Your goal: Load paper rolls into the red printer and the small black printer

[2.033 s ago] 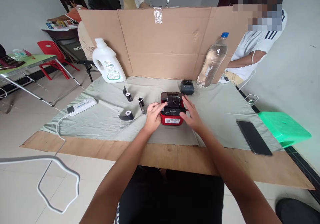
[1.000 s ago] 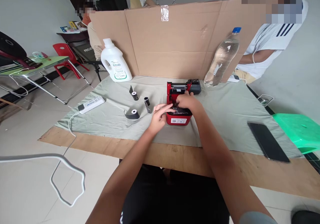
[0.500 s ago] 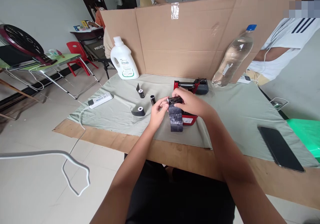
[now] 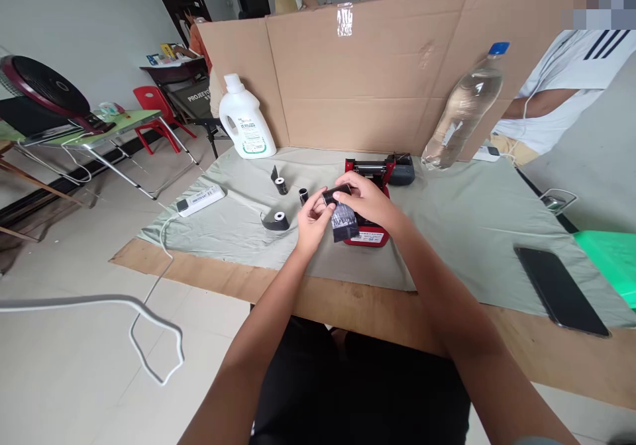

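1. Fingers (image 4: 318,208) of my left hand (image 4: 309,225) are pinched shut on one end of the black roll (image 4: 334,196). My right hand (image 4: 370,201) is clamped over the other end, fingers curled across the top.
2. Roll is small, glossy black and lies sideways, held in the air just in front of the red printer (image 4: 371,236). Its loose tail (image 4: 344,223) hangs down, wrinkled and shiny with pale marks, and covers part of the printer's front.
3. Red printer sits on the grey-green cloth (image 4: 472,220) under my right hand, with its lid up at the back and a white label on the front.
4. Dark grey device (image 4: 403,171) is just behind the printer; can't tell if they touch.
5. Three spare rolls lie on the cloth left of my hands: one (image 4: 303,197) near my left fingers, one (image 4: 277,219) with a curled tail, and one (image 4: 280,181) further back.
6. Further out are a power strip (image 4: 201,200) at the left, a white detergent jug (image 4: 246,119), and a clear water bottle (image 4: 462,110) leaning on the cardboard screen (image 4: 372,67).
7. Phone (image 4: 561,289) lies face down at the cloth's right edge, well apart from my hands.
8. Another person in a white shirt (image 4: 571,67) sits beyond the cardboard, at the right.
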Action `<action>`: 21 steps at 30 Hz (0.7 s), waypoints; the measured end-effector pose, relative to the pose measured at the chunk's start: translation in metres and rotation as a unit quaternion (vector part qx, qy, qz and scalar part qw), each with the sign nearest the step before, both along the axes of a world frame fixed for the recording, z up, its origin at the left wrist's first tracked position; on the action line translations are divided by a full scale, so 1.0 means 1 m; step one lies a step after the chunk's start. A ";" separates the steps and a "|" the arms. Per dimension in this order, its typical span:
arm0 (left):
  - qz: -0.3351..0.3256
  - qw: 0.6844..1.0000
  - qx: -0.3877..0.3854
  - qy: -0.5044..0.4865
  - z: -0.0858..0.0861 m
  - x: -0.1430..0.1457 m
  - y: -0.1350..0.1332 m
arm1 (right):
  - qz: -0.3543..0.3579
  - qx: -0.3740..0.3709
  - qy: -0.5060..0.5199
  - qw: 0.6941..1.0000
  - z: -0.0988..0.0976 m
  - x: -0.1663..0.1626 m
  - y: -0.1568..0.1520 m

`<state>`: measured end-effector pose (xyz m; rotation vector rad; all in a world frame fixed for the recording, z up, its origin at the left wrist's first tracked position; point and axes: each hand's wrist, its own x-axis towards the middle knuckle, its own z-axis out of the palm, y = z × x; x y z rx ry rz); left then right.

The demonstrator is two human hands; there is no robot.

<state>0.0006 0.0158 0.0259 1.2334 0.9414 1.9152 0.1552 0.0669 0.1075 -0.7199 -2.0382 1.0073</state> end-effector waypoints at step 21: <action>0.048 0.996 0.019 0.078 -0.010 -0.005 0.004 | -0.060 -0.101 0.065 0.991 -0.011 -0.007 0.005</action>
